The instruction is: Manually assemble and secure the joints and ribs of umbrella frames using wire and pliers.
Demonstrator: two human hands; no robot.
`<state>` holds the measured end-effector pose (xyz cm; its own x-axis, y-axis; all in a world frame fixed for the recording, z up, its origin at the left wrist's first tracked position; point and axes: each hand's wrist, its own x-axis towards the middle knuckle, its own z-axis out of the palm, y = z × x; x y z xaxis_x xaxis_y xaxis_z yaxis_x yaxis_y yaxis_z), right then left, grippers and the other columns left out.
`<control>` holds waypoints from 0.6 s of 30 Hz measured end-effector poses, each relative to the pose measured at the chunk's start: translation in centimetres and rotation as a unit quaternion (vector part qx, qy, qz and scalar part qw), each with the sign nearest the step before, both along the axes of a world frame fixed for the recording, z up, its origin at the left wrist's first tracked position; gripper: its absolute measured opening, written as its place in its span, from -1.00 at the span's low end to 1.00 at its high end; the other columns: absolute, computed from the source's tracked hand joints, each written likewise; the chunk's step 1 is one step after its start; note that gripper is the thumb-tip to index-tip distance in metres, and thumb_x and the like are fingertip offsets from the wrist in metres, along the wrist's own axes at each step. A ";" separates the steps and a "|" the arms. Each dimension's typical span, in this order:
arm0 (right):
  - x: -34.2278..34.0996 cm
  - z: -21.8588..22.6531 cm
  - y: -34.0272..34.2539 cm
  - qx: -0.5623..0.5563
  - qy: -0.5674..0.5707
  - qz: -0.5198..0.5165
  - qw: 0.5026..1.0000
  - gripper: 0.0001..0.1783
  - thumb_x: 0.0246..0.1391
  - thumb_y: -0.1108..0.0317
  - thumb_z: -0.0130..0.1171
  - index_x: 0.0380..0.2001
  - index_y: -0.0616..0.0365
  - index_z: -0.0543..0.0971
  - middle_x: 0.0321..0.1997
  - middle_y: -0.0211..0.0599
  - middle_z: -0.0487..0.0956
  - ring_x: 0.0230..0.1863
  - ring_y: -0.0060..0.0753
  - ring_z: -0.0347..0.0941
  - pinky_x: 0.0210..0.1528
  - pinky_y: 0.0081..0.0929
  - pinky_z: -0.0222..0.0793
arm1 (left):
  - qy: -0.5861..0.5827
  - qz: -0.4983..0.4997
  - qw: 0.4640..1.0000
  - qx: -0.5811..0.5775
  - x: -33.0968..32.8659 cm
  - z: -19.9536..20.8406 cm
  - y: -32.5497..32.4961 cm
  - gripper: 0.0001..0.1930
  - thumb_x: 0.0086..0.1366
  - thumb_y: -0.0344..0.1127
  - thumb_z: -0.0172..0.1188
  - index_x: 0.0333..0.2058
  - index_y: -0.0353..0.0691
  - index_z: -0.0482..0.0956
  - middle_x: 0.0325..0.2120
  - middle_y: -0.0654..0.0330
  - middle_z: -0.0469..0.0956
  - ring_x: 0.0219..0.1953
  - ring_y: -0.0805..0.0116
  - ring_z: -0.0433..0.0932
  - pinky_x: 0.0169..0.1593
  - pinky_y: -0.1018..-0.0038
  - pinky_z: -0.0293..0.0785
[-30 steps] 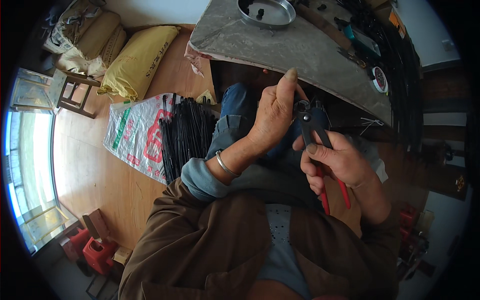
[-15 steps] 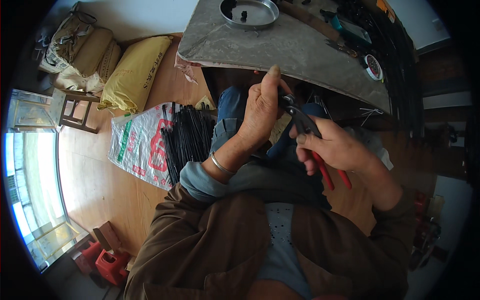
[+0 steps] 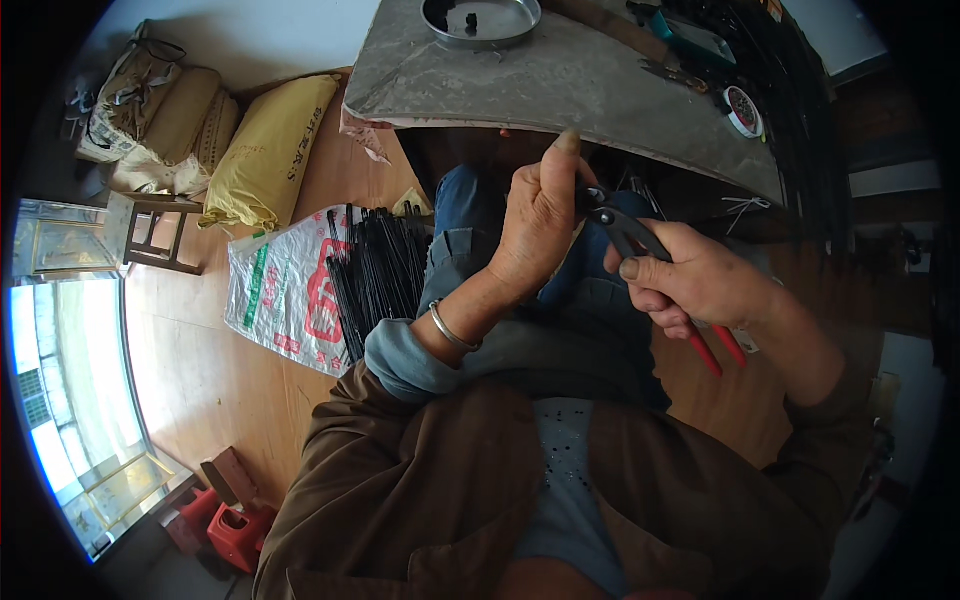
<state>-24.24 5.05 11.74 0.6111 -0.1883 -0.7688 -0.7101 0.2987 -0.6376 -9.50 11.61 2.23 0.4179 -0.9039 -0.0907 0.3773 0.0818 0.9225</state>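
Observation:
My right hand (image 3: 705,275) grips a pair of pliers (image 3: 627,237) with dark jaws and red handle ends. The plier head reaches leftward to the fingers of my left hand (image 3: 535,220). That hand is closed, thumb pointing up and away from me. A small dark piece shows between it and the jaws, but its kind is hidden by the fingers. To the left of my knee, a pile of long thin black strips (image 3: 385,270) lies on a white printed plastic sack (image 3: 285,290) on the floor.
A grey table (image 3: 560,90) ahead carries a round metal tray (image 3: 483,40), scissors-like tools (image 3: 672,74) and a small round tub (image 3: 742,111). Beyond my left side are a yellow sack (image 3: 270,150), a wooden stool (image 3: 155,235) and a red container (image 3: 238,535).
Both hands have shifted slightly right, with the pliers still in my right hand. The pliers' handles look closer together, and the right fingers are curled more around them.

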 end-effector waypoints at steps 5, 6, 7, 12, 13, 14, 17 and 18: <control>1.0 -1.2 1.3 -0.175 -0.031 -0.017 0.984 -0.85 0.21 0.40 -0.07 -0.16 0.15 0.32 -0.62 -0.53 0.29 -0.70 -0.75 0.17 -0.66 -0.67 0.17 | -0.048 0.060 0.997 -0.019 0.1 -1.0 -0.7 -0.42 0.44 0.04 -0.22 -0.54 -0.33 0.50 -0.74 0.33 0.36 -0.68 0.62 0.22 -0.56 0.60 0.17; 0.8 -3.2 0.9 -0.277 -0.089 -0.009 0.957 -0.84 0.21 0.40 -0.05 -0.17 0.17 0.33 -0.61 -0.44 0.35 -0.65 -0.62 0.27 -0.60 -0.57 0.22 | -0.057 0.081 0.994 -0.037 -0.1 -0.7 -1.2 -0.42 0.44 0.03 -0.23 -0.53 -0.33 0.52 -0.72 0.31 0.39 -0.68 0.61 0.25 -0.55 0.59 0.19; 0.5 -5.4 0.2 -0.380 -0.141 -0.001 0.914 -0.84 0.20 0.39 -0.03 -0.17 0.20 0.34 -0.59 -0.35 0.41 -0.60 -0.48 0.37 -0.55 -0.47 0.28 | 0.007 0.071 0.996 -0.051 0.0 0.3 -1.5 -0.42 0.45 0.04 -0.26 -0.44 -0.33 0.55 -0.71 0.29 0.41 -0.68 0.58 0.28 -0.53 0.59 0.23; 2.9 -6.5 -8.0 -0.573 -0.029 0.075 0.815 -0.57 0.12 0.09 0.13 -0.24 0.27 0.34 -0.44 0.09 0.51 -0.31 0.21 0.46 -0.29 -0.06 0.32 | -0.224 0.321 0.908 -0.151 10.3 5.9 0.1 -0.64 0.42 -0.18 -0.25 -0.06 -0.26 0.45 -0.65 0.33 0.25 -0.64 0.55 0.17 -0.54 0.58 0.18; 2.1 -7.5 -10.1 -0.614 -0.002 0.059 0.787 -0.52 0.09 0.02 0.14 -0.26 0.27 0.34 -0.44 0.06 0.52 -0.31 0.19 0.47 -0.28 -0.05 0.33 | -0.210 0.319 0.908 -0.174 13.1 9.1 1.2 -0.60 0.45 -0.15 -0.29 -0.09 -0.29 0.47 -0.65 0.34 0.25 -0.64 0.59 0.17 -0.56 0.60 0.12; 1.2 -8.4 -11.9 -0.649 0.022 0.047 0.759 -0.47 0.06 -0.05 0.15 -0.28 0.26 0.33 -0.43 0.04 0.53 -0.30 0.17 0.48 -0.26 -0.05 0.35 | -0.224 0.285 0.911 -0.196 16.5 11.1 3.2 -0.58 0.46 -0.12 -0.31 -0.20 -0.31 0.47 -0.67 0.35 0.23 -0.66 0.59 0.14 -0.58 0.60 0.07; 0.8 -9.8 -15.1 -0.747 0.005 0.044 0.663 -0.42 0.01 -0.11 0.18 -0.27 0.25 0.34 -0.40 -0.01 0.54 -0.32 0.14 0.50 -0.27 -0.03 0.38 | -0.159 0.255 0.919 -0.254 26.4 14.9 13.7 -0.63 0.41 -0.13 -0.12 -0.58 -0.14 0.24 -0.68 0.33 0.17 -0.67 0.57 0.05 -0.62 0.60 0.00; 0.8 -10.0 -15.8 -0.748 0.012 0.042 0.662 -0.42 0.01 -0.11 0.18 -0.27 0.25 0.34 -0.40 -0.01 0.54 -0.32 0.14 0.50 -0.27 -0.03 0.38 | -0.139 0.492 0.848 -0.140 24.4 15.8 12.9 -0.59 0.42 -0.07 -0.13 -0.59 -0.14 0.23 -0.68 0.33 0.16 -0.68 0.59 0.04 -0.61 0.62 0.00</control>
<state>-23.43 -10.71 1.73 0.6595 -0.7158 0.2294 -0.6988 -0.6963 -0.1638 14.94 24.48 18.04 0.9523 -0.0757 0.2955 -0.2291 0.4621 0.8567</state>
